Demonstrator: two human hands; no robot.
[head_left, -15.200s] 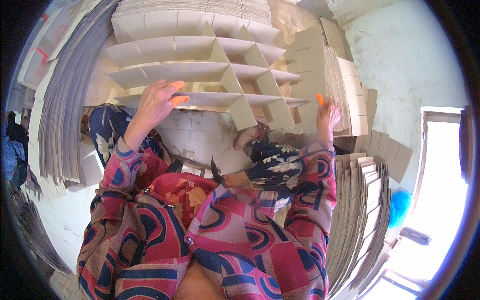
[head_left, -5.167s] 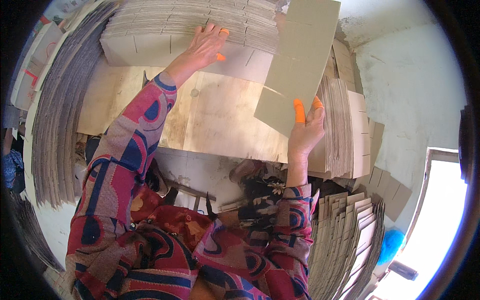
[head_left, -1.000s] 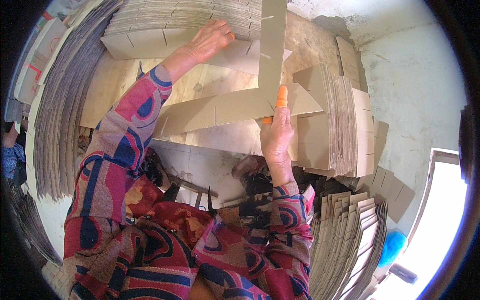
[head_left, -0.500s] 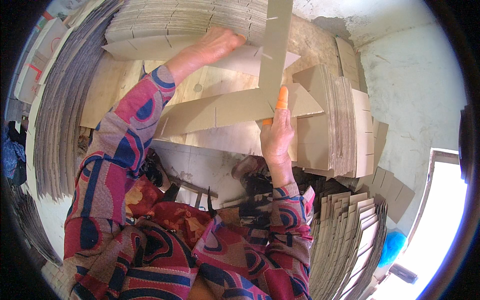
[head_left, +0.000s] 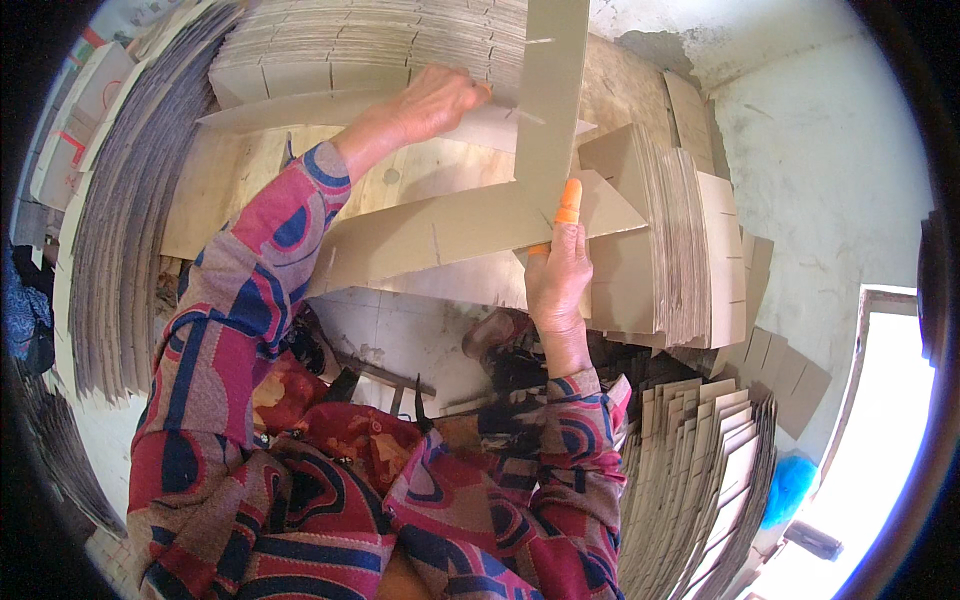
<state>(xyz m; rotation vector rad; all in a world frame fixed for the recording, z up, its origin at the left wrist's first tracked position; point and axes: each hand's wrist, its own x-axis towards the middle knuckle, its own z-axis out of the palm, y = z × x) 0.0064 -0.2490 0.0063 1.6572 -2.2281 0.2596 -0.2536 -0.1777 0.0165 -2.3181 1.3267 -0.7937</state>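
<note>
Two crossed cardboard strips in right hand

The person wears a long-sleeved jacket in a bold patchwork print — crimson, navy and heathered taupe, with curved bands and rounded shapes edged by pale, stitch-like lines. The left sleeve carries the same print up to its cuff, as does the right sleeve. At the open front shows a red garment blotched with tan-orange. Bright orange finger cots cover two digits of the right hand — a sliver of orange tips the left hand. Dark trousers bear pale, blurred patches.
</note>
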